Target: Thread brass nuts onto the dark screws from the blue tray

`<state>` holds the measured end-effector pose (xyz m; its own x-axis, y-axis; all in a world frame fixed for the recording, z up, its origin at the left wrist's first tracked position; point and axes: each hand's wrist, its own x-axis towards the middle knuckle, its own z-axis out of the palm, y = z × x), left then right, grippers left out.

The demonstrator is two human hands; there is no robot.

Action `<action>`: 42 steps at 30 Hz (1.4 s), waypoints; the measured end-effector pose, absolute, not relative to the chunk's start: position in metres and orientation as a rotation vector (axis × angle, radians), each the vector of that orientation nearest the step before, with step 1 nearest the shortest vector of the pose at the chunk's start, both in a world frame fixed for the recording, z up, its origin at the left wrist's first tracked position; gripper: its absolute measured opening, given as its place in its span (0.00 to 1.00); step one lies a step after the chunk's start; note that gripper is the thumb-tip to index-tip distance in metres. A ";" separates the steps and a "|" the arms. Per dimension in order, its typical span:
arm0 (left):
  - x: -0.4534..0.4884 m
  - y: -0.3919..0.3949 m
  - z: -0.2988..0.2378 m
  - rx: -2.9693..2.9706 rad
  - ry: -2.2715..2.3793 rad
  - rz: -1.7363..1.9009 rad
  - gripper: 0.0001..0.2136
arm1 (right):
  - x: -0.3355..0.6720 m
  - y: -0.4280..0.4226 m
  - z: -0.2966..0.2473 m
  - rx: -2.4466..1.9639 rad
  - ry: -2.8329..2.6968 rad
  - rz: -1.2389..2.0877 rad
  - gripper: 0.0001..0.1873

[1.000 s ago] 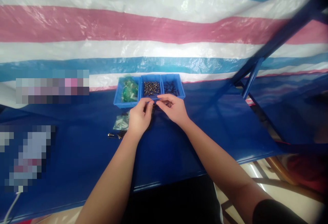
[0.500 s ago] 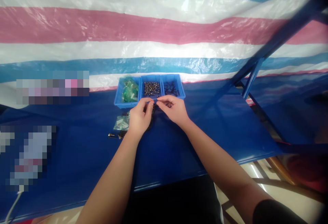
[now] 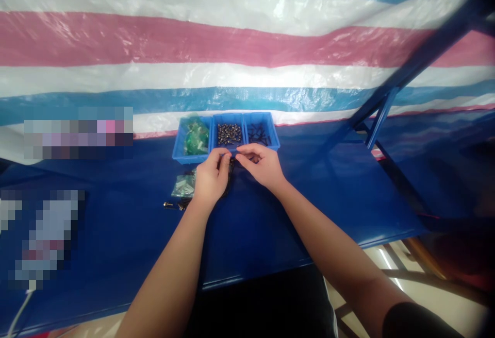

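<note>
My left hand (image 3: 212, 175) and my right hand (image 3: 261, 165) meet fingertip to fingertip just in front of the blue bins. Each is closed in a pinch, and whatever small piece lies between the fingers is too small to make out. Behind them, the middle bin (image 3: 227, 147) holds many small brass-and-dark metal parts (image 3: 229, 134). Thin black parts (image 3: 258, 134) lie in the right bin (image 3: 274, 131). The left bin (image 3: 178, 145) contains green and clear plastic bags (image 3: 196, 137). Beside my left hand is a clear bag of pale pieces (image 3: 183, 186), with dark parts partly hidden by that hand.
A small dark part with a brassy end (image 3: 168, 205) lies left of my left wrist on the blue table (image 3: 127, 235). Blue metal frame bars (image 3: 379, 116) rise at the right. A striped plastic sheet (image 3: 247, 44) hangs behind. A white cable (image 3: 21, 309) runs at lower left.
Both hands stay in nearly the same place, with only a slight shift of the fingers. The bins and bags have not moved.
</note>
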<state>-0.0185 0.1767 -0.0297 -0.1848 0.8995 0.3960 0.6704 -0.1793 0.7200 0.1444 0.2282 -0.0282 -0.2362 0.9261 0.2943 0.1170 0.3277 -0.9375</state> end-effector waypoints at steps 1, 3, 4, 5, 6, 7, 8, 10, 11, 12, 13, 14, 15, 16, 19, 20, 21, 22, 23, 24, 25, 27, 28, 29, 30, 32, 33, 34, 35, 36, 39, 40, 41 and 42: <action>-0.018 0.177 -0.030 1.816 1.833 1.288 0.13 | 0.144 0.228 -0.028 -0.958 -1.617 1.038 0.11; -0.017 0.176 -0.028 1.802 1.845 1.289 0.14 | 0.144 0.228 -0.029 -0.950 -1.610 1.034 0.10; -0.017 0.176 -0.028 1.795 1.846 1.295 0.14 | 0.144 0.228 -0.029 -0.949 -1.605 1.032 0.10; -0.016 0.176 -0.027 1.791 1.843 1.301 0.13 | 0.144 0.229 -0.030 -0.950 -1.600 1.030 0.10; -0.015 0.175 -0.026 1.790 1.838 1.307 0.13 | 0.144 0.229 -0.030 -0.952 -1.595 1.029 0.10; -0.015 0.175 -0.025 1.795 1.834 1.308 0.13 | 0.145 0.229 -0.030 -0.954 -1.590 1.027 0.10; -0.014 0.175 -0.024 1.801 1.832 1.310 0.12 | 0.145 0.229 -0.030 -0.958 -1.587 1.028 0.10; -0.013 0.175 -0.023 1.817 1.834 1.313 0.12 | 0.145 0.228 -0.030 -0.967 -1.590 1.027 0.10; -0.013 0.175 -0.023 1.824 1.837 1.316 0.11 | 0.145 0.228 -0.029 -0.970 -1.595 1.025 0.10; -0.013 0.176 -0.023 1.829 1.838 1.317 0.11 | 0.145 0.228 -0.029 -0.972 -1.600 1.022 0.10; -0.014 0.176 -0.023 1.833 1.839 1.318 0.11 | 0.145 0.228 -0.028 -0.969 -1.605 1.018 0.10; -0.014 0.176 -0.023 1.836 1.839 1.317 0.11 | 0.145 0.228 -0.028 -0.963 -1.609 1.013 0.10; -0.014 0.176 -0.024 1.835 1.838 1.316 0.11 | 0.145 0.228 -0.027 -0.958 -1.613 1.008 0.10; -0.015 0.176 -0.024 1.833 1.836 1.313 0.11 | 0.145 0.228 -0.027 -0.955 -1.619 1.005 0.10; -0.016 0.177 -0.026 1.825 1.828 1.300 0.12 | 0.145 0.228 -0.027 -0.962 -1.639 1.002 0.10; -0.016 0.177 -0.026 1.824 1.827 1.295 0.12 | 0.145 0.228 -0.027 -0.965 -1.644 1.001 0.10; -0.016 0.177 -0.026 1.823 1.827 1.295 0.13 | 0.145 0.228 -0.027 -0.967 -1.646 1.001 0.10; -0.016 0.177 -0.026 1.820 1.827 1.297 0.13 | 0.145 0.228 -0.027 -0.966 -1.645 1.002 0.10; -0.016 0.177 -0.026 1.815 1.828 1.301 0.13 | 0.145 0.228 -0.027 -0.966 -1.641 1.003 0.10; -0.015 0.177 -0.025 1.810 1.829 1.304 0.13 | 0.145 0.228 -0.028 -0.965 -1.635 1.006 0.10; -0.015 0.176 -0.025 1.806 1.829 1.306 0.13 | 0.145 0.229 -0.028 -0.964 -1.627 1.010 0.10; -0.014 0.176 -0.024 1.806 1.827 1.318 0.12 | 0.145 0.229 -0.029 -0.957 -1.617 1.019 0.10; -0.014 0.176 -0.024 1.812 1.825 1.322 0.12 | 0.145 0.229 -0.030 -0.954 -1.614 1.021 0.10; -0.014 0.175 -0.024 1.818 1.822 1.329 0.12 | 0.145 0.230 -0.030 -0.954 -1.615 1.022 0.10; -0.014 0.175 -0.024 1.824 1.820 1.336 0.12 | 0.145 0.230 -0.030 -0.955 -1.617 1.023 0.10; -0.014 0.175 -0.024 1.828 1.820 1.342 0.12 | 0.145 0.229 -0.030 -0.967 -1.624 1.023 0.10; -0.014 0.175 -0.025 1.828 1.821 1.343 0.12 | 0.145 0.229 -0.030 -0.974 -1.627 1.021 0.10; -0.014 0.176 -0.025 1.828 1.820 1.342 0.12 | 0.145 0.229 -0.029 -0.978 -1.630 1.020 0.10; -0.014 0.176 -0.025 1.827 1.817 1.342 0.12 | 0.145 0.229 -0.029 -0.980 -1.632 1.018 0.10; -0.014 0.176 -0.026 1.828 1.812 1.343 0.12 | 0.145 0.229 -0.029 -0.980 -1.633 1.016 0.10; -0.015 0.176 -0.027 1.838 1.799 1.344 0.11 | 0.145 0.228 -0.028 -0.972 -1.630 1.023 0.10; -0.015 0.176 -0.027 1.841 1.800 1.341 0.11 | 0.145 0.228 -0.028 -0.968 -1.626 1.027 0.10; -0.015 0.176 -0.027 1.843 1.804 1.336 0.11 | 0.145 0.228 -0.027 -0.964 -1.622 1.031 0.10; -0.015 0.176 -0.027 1.842 1.809 1.331 0.12 | 0.145 0.228 -0.027 -0.960 -1.619 1.035 0.10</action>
